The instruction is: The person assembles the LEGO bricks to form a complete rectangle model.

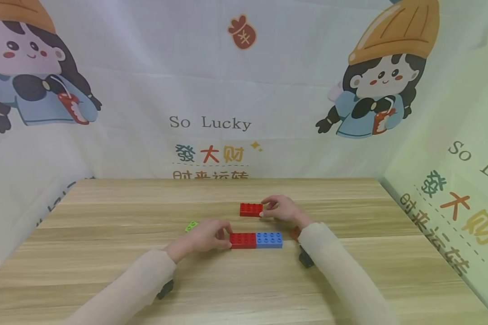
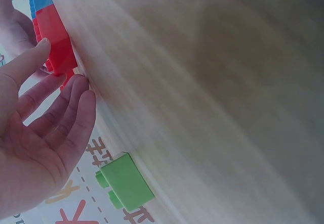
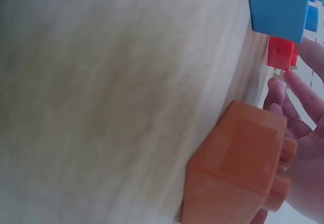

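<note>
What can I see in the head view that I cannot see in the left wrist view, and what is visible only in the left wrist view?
Only the head view: the printed cartoon figures and the money-bag print on the cloth.
Only the left wrist view: the palm of the left hand and the large plain side of the green brick.
Both: both hands, the green brick, the near red brick and the blue brick.

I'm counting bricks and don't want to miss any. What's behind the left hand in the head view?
A lime-green toy brick peeks out beyond the left hand. The hand covers the rest, so its full stud count can't be told from that view.
</note>
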{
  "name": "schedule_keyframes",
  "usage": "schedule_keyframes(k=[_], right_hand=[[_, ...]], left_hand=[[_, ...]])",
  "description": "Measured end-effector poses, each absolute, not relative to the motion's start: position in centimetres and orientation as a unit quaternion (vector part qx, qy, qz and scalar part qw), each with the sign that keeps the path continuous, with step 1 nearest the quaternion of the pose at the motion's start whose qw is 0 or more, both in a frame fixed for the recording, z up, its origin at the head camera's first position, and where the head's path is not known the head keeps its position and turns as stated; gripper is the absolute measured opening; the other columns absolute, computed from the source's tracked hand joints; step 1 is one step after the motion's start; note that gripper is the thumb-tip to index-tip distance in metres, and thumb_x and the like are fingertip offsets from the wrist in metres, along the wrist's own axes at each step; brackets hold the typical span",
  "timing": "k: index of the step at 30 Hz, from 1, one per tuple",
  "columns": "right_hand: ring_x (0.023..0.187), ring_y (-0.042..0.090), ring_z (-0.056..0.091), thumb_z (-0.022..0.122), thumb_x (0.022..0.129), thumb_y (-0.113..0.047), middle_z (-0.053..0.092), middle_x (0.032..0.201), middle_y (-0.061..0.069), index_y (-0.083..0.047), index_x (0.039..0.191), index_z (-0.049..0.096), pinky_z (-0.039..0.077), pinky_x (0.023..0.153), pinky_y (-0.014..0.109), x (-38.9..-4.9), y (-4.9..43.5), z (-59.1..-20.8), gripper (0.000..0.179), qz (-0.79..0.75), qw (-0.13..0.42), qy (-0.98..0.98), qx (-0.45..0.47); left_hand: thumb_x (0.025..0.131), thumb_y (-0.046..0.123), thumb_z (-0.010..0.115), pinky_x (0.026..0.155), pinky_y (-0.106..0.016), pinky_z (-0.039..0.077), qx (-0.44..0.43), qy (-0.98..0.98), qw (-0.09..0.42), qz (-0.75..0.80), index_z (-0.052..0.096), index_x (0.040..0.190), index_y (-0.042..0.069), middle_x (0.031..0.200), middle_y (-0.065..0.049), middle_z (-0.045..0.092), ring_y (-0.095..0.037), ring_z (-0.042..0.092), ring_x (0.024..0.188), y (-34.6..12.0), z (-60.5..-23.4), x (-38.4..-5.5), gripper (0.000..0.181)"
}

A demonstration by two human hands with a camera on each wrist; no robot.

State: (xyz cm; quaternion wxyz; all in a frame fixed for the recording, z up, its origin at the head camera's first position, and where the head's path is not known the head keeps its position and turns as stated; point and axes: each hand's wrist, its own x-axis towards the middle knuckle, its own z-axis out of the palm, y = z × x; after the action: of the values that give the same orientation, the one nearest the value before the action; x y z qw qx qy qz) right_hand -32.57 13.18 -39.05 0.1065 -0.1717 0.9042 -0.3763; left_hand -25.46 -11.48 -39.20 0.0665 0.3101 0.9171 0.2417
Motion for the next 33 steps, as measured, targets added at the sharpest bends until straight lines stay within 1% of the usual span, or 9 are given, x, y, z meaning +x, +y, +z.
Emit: schedule_keyframes(k=[10,19,26,33], right_hand=[[0.077,0.018,0.052,0.068,0.078,-0.017,0.055,0.091,0.006,-0.006,0.114,0.056,0.046,0.065,0.028,-32.71,12.57,-39.12,0.039,-0.356,0.102,0.914,-0.168],[0.079,0.018,0.051,0.067,0.079,-0.018,0.055,0.092,0.005,-0.007,0.114,0.056,0.045,0.067,0.029,-32.63,12.29,-39.01,0.038,-0.329,0.101,0.924,-0.165],[0.078,0.017,0.051,0.066,0.080,-0.015,0.056,0.091,0.004,-0.006,0.110,0.057,0.044,0.065,0.028,-32.63,12.56,-39.26,0.033,-0.334,0.083,0.922,-0.175],[0.077,0.017,0.052,0.066,0.080,-0.014,0.057,0.088,0.004,-0.002,0.109,0.057,0.044,0.062,0.027,-32.33,13.09,-38.60,0.033,-0.343,0.078,0.917,-0.188]], left_hand=[[0.077,0.020,0.068,0.060,-0.027,0.042,0.312,0.917,0.063,0.240,0.058,0.095,0.011,0.071,0.007,0.054,-0.008,0.050,0.064,-11.48,-39.04,-25.37,0.023],[0.077,0.020,0.068,0.060,-0.026,0.042,0.312,0.916,0.065,0.242,0.058,0.096,0.011,0.072,0.006,0.055,-0.008,0.050,0.064,-11.48,-38.95,-25.31,0.023],[0.077,0.020,0.068,0.060,-0.026,0.042,0.313,0.918,0.063,0.234,0.058,0.095,0.011,0.071,0.007,0.055,-0.008,0.051,0.064,-11.37,-38.95,-25.41,0.023],[0.077,0.020,0.068,0.060,-0.026,0.042,0.310,0.919,0.065,0.236,0.058,0.096,0.011,0.071,0.007,0.055,-0.008,0.050,0.064,-11.41,-39.05,-25.49,0.023]])
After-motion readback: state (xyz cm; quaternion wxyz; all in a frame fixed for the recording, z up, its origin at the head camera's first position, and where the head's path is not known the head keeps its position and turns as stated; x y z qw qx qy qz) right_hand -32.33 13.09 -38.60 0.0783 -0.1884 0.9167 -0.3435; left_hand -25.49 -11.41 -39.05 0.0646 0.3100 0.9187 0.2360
